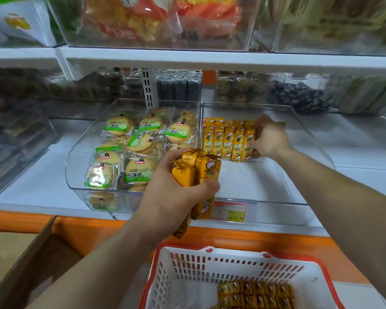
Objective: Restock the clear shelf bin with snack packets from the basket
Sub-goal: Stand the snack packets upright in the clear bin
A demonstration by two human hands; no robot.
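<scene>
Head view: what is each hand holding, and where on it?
Left hand grips a bundle of yellow packets around its middle. Right hand grips the row's end packet in the clear bin, near its top.

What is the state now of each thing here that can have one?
left hand, grips a bundle of yellow packets
right hand, fingers curled on the packet row
clear bin, one row standing, front bare
basket, holds loose packets

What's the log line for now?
left hand: grips yellow foil snack packets; right hand: holds packet row in clear plastic bin; white plastic basket: part-full
</scene>
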